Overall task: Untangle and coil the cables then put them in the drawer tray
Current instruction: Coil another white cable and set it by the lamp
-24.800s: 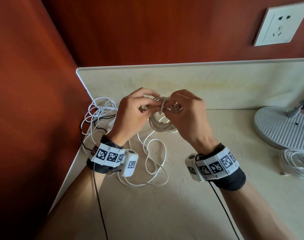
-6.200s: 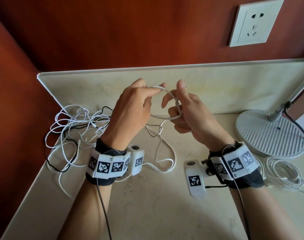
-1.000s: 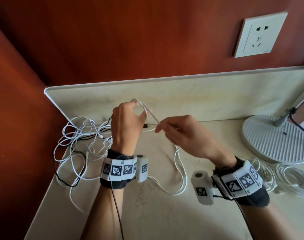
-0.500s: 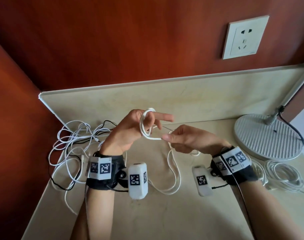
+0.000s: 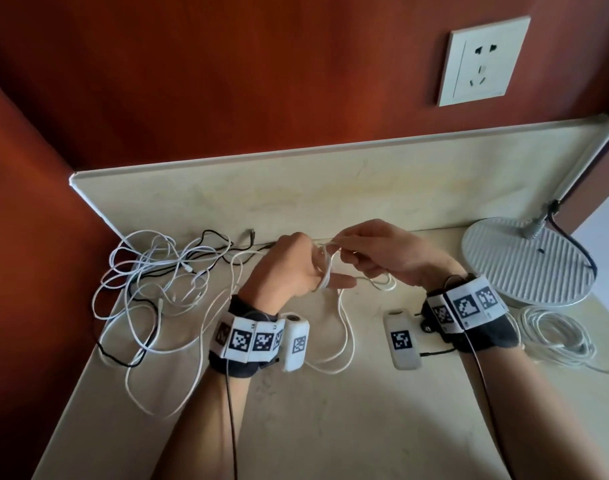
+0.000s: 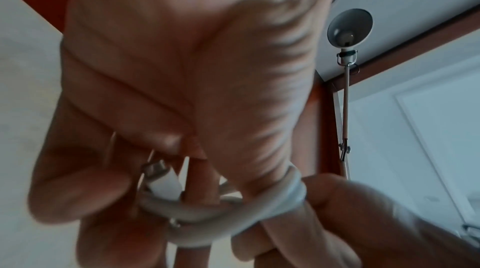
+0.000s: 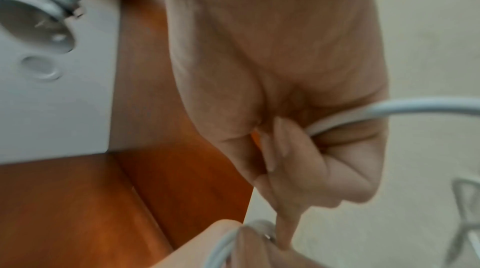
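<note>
Fingers of our left hand carry a few turns of the white cable wound round them, and the left wrist view shows the loops hugging the thumb side with the plug tucked inside the curled fingers. Our right hand pinches the same cable just beside those loops, thumb against fingertip, feeding the next turn; the right wrist view shows the strand running out of its curled fingers. From the loops the free length drops below both hands onto the bench and sags in a long bight.

We judge the cable light, soft and springy, its jacket smooth enough to slip, so the turns may spring open unless the left fingers stay closed over them. The best hold is close to the coil, where the right hand has it, sliding along as each turn goes on; the plug end is the stiff part and makes a good anchor.

Half a second ago the left forefinger stuck out with one open ring hanging on it, and the right hand sat lower; now it is raised level with the coil and the ring is drawn tight. Left of our fingers lies the tangled heap; right of them, a finished coil beside the lamp base. No drawer tray shows.
</note>
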Demonstrator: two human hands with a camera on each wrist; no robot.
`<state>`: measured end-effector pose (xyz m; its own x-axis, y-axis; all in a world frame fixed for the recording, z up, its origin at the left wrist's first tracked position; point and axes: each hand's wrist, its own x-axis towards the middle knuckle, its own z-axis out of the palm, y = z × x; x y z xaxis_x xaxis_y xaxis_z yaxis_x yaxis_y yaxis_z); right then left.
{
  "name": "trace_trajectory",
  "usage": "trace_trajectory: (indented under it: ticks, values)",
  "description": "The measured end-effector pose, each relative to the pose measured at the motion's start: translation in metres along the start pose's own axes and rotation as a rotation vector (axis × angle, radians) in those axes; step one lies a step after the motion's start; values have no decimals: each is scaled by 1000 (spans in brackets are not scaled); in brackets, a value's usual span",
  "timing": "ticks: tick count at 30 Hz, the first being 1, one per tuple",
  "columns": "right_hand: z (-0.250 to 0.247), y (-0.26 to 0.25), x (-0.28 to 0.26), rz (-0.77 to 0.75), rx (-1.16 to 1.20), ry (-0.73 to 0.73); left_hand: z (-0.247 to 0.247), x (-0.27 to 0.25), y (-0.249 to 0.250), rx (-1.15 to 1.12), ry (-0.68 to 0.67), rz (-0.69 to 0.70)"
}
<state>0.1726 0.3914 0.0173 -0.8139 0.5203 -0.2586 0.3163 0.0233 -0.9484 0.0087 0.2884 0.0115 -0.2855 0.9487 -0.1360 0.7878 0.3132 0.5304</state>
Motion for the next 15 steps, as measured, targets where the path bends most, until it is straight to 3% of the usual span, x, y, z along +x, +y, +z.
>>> trace_trajectory:
  ticks: [3, 9, 15]
  values:
    - [9, -11, -6, -24, -180, 68, -1, 3, -7, 24, 85, -62]
    - [16, -20, -14, -134, -93, 68, -10, 4, -17, 137, 171, -58]
    - [2, -19, -4, -188, 233, 413, -8, -3, 4, 17, 76, 118]
